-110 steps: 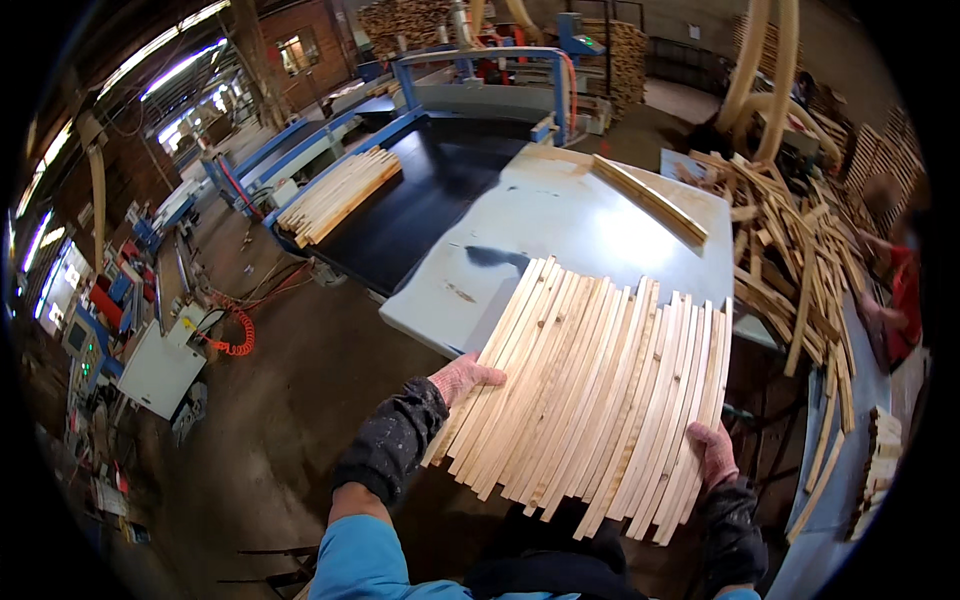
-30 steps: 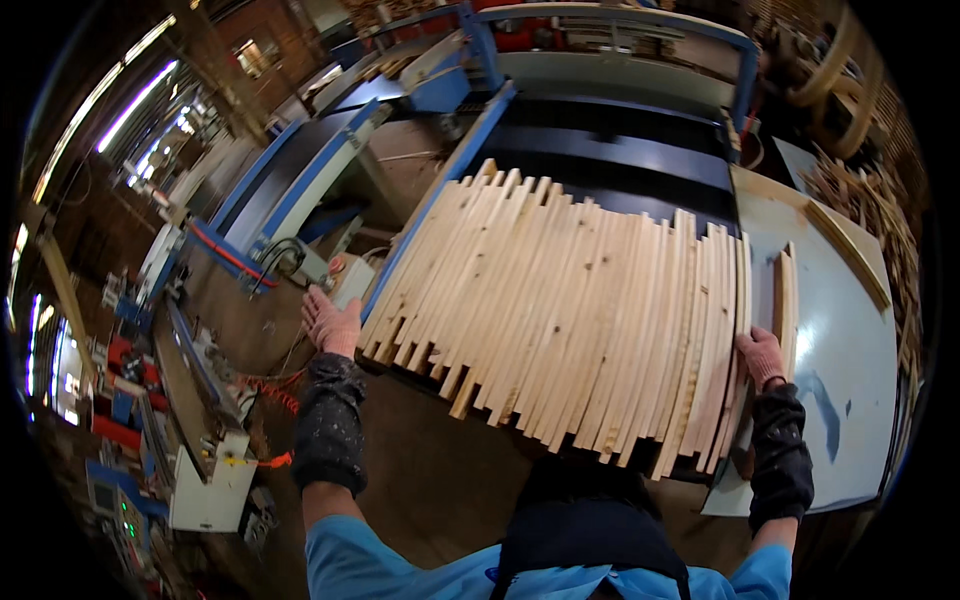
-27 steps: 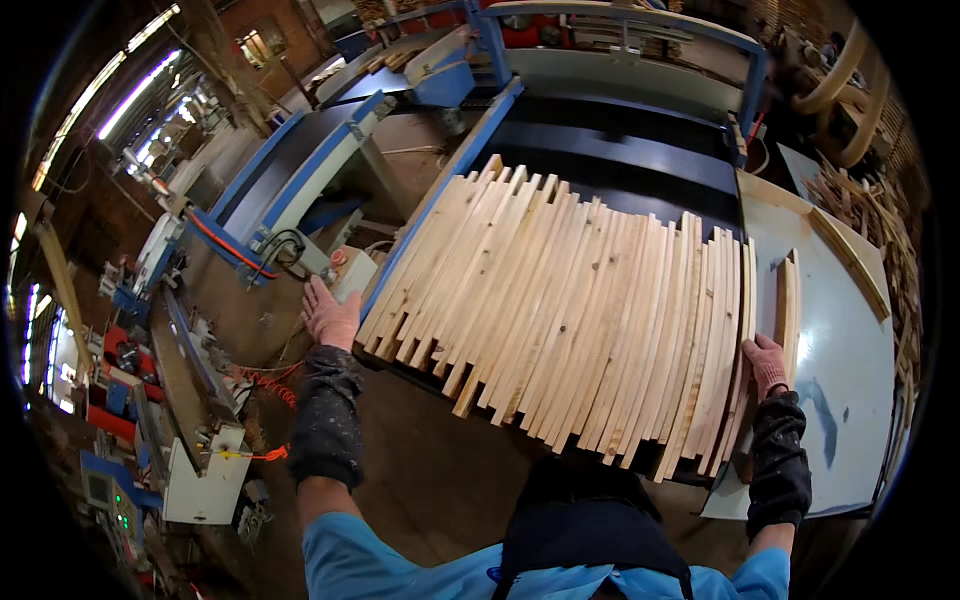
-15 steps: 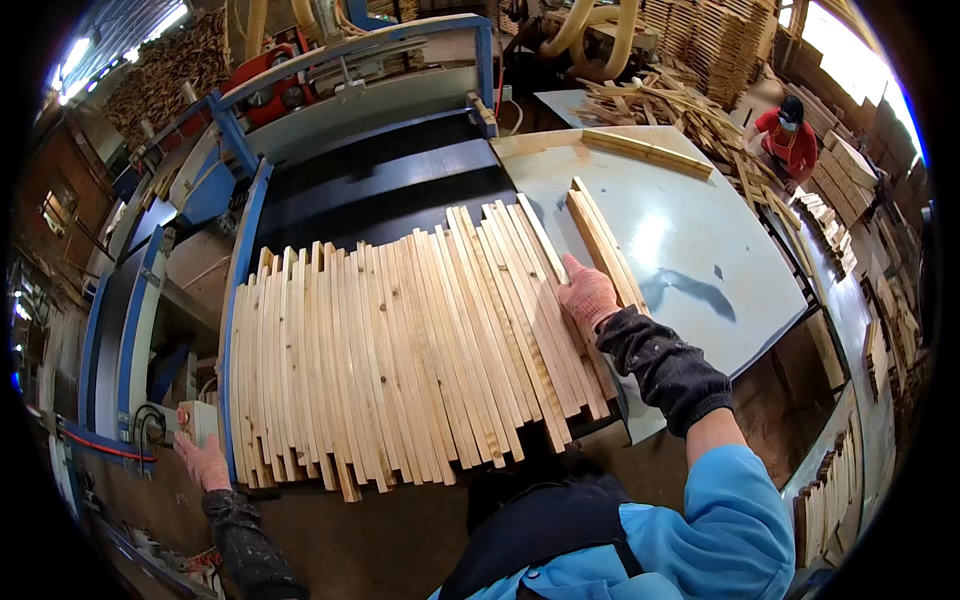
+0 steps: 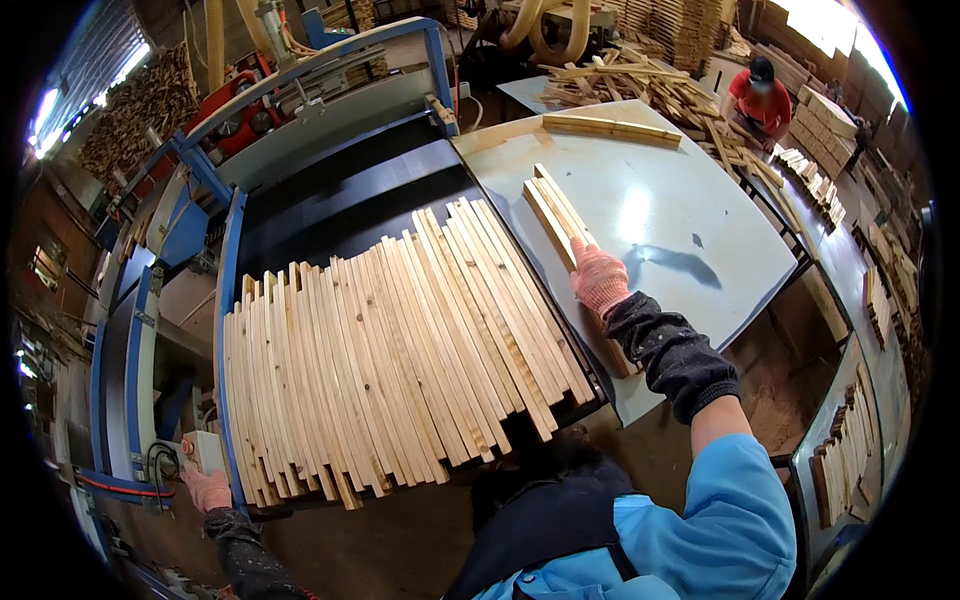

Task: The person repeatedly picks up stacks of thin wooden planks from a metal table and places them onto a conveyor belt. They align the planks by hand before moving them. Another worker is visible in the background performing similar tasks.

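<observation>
A long row of pale wooden strips (image 5: 380, 360) lies side by side, ends uneven, on the black bed (image 5: 350, 190) of a blue-framed machine. To its right, a separate group of wooden strips (image 5: 556, 212) rests on a grey metal table (image 5: 650, 190). My right hand (image 5: 600, 280), in a pink glove, is closed over these strips from above. Far to the left, my gloved left hand (image 5: 207, 488) is at a small pale control box (image 5: 204, 452) with a red button. Its fingers are apart and hold nothing; whether they touch the box is unclear.
Another strip (image 5: 612, 130) lies along the table's far edge, with a heap of loose wood (image 5: 640, 80) behind. A person in red (image 5: 765, 105) works at the far right. Blue frame rails (image 5: 232, 330) border the bed, and several strips stand on a bench (image 5: 845, 450) at right.
My right hand has moved from the row's right edge onto the separate strips on the table. My left hand has come closer beneath the control box. The whole view has shifted slightly.
</observation>
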Tool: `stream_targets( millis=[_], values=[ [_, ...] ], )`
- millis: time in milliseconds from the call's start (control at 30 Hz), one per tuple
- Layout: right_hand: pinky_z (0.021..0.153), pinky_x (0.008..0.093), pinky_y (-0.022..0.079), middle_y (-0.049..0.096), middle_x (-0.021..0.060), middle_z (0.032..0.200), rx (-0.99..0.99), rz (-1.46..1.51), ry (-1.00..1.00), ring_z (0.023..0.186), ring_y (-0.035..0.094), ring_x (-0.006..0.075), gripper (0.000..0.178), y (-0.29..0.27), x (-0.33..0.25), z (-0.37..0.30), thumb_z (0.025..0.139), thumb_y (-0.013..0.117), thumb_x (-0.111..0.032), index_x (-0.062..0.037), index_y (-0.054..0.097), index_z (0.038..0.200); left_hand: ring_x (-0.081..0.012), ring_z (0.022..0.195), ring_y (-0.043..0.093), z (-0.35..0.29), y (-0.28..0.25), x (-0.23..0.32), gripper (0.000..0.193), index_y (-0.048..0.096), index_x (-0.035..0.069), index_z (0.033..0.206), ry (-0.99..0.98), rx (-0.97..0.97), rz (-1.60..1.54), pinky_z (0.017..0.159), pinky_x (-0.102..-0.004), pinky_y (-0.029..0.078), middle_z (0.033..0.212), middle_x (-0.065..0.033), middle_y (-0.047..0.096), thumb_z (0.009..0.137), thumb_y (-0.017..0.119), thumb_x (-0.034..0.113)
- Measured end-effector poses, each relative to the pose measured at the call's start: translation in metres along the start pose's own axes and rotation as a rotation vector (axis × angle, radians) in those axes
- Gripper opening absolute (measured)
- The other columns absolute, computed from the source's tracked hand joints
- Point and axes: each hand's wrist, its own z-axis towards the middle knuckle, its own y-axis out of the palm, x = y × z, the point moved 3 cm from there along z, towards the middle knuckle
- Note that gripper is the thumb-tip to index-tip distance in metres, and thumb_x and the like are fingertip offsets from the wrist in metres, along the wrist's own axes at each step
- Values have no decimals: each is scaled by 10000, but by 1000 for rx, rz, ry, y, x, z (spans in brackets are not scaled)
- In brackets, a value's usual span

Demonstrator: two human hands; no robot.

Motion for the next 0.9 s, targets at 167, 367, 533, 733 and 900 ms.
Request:
stream_targets(
  millis=[167,367,533,733,900],
  values=[
    [903,506,605,716,201,1204,78,206,-9,1077,732,414,623,-14,11,-30,953,720,-247,-61,530,1517,-379,1556,427,-48,-27,40,788,373,71,1695,235,131,-404,1234,-446,401,1703,-239,423,998,719,196],
    [828,448,586,707,187,1009,127,730,40,933,720,351,557,-22,45,-110,908,773,-264,-70,647,1415,-272,1176,740,-227,-21,187,493,687,-30,1407,581,-670,-1311,1088,-456,579,1299,-154,753,1059,693,320],
    [817,312,579,720,85,934,-1,1111,211,836,683,150,551,-14,101,-199,965,759,-145,1,630,1480,-308,1328,671,-410,5,308,686,661,-99,1415,626,-1715,-1222,1208,-445,464,1392,-213,727,975,778,415],
    [834,372,581,743,111,966,93,1006,331,875,712,221,562,4,201,-283,990,737,-221,-23,615,1501,-268,1379,641,-618,69,406,534,619,-74,1490,850,-2235,-728,1223,-409,452,1470,-166,694,1034,722,186],
    [877,337,584,763,93,1019,38,987,569,923,724,197,587,31,353,-377,997,751,-212,-66,596,1543,-245,1331,666,-772,97,470,469,616,-57,1497,890,-2134,-389,1160,-378,511,1435,-156,710,1057,674,95]
  ],
)
